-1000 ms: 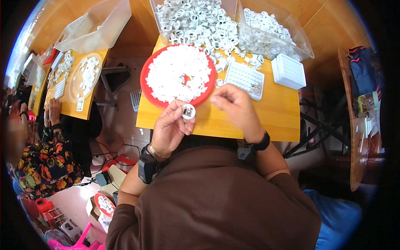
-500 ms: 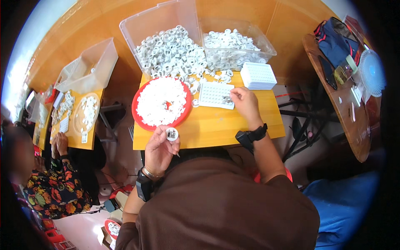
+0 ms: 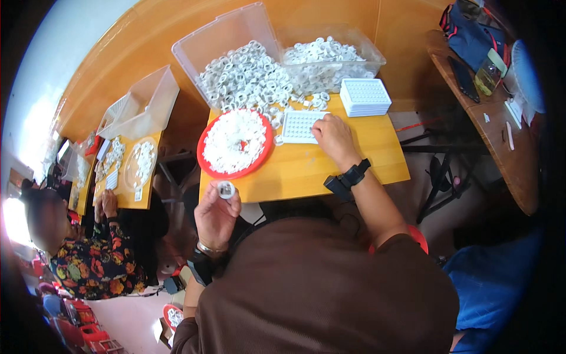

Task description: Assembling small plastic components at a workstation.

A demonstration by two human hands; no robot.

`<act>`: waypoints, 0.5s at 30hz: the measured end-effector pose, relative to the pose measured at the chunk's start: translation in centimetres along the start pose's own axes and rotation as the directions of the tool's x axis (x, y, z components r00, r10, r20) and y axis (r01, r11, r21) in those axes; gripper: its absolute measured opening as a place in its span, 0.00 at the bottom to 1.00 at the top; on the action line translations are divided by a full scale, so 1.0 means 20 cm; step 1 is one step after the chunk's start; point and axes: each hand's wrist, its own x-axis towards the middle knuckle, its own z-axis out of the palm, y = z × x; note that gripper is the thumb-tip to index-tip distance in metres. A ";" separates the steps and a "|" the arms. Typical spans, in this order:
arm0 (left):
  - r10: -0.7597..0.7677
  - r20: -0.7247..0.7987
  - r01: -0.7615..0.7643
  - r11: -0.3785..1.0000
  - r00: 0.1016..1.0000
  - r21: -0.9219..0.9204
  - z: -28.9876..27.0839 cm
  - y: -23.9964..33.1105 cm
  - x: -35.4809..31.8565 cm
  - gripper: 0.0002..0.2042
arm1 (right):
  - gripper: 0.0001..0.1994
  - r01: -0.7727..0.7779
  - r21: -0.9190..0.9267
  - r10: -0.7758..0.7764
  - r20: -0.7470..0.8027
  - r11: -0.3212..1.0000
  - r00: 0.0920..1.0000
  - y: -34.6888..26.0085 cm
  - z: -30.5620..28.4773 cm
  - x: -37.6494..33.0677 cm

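My left hand (image 3: 216, 219) is closed on a small round white plastic part (image 3: 226, 189), held up near the table's front edge. Dark and metallic-looking detail shows inside its rim. At the right end of a white tray with rows of small cells (image 3: 299, 127) is my right hand (image 3: 336, 139). Its fingers are drawn together over the tray's edge, and whatever they pinch is hidden. Between the hands, to the left, a round red tray (image 3: 207, 167) bears a heap of small white pieces (image 3: 233, 138).
Behind are clear plastic bins (image 3: 368, 66) of white ring-shaped parts (image 3: 244, 74), some spilling onto the yellow table (image 3: 306, 171). Stacked white trays (image 3: 365, 97) stand back right. A co-worker (image 3: 97, 259) sits left at another table. A brown table (image 3: 489, 124) at right holds a phone and jar.
The whole view has shifted slightly with my head. My left hand still holds the round part. My right hand stays at the tray's right end, its fingers now more hidden behind the hand.
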 end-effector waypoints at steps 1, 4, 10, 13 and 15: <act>0.029 -0.014 -0.030 0.999 0.999 -0.013 0.00 0.02 -0.02 0.09 | 0.05 -0.018 -0.010 0.018 0.012 1.000 1.000 0.00 0.01 -0.01; 0.088 0.027 -0.089 0.996 0.996 0.027 -0.03 0.11 -0.04 0.08 | 0.06 0.026 -0.006 -0.026 -0.052 1.000 0.998 0.02 0.03 -0.01; 0.150 0.027 -0.151 0.988 0.988 0.032 -0.04 0.16 -0.08 0.09 | 0.06 0.036 -0.004 -0.036 0.002 0.999 0.999 -0.02 0.00 -0.02; 0.121 0.037 -0.122 0.992 0.992 0.020 -0.01 0.15 -0.08 0.10 | 0.05 0.081 0.019 -0.081 -0.033 0.997 0.996 -0.01 0.00 -0.04; 0.103 0.047 -0.104 0.994 0.994 0.027 0.00 0.14 -0.09 0.10 | 0.05 0.087 0.026 -0.086 -0.034 0.996 0.996 -0.01 0.01 -0.05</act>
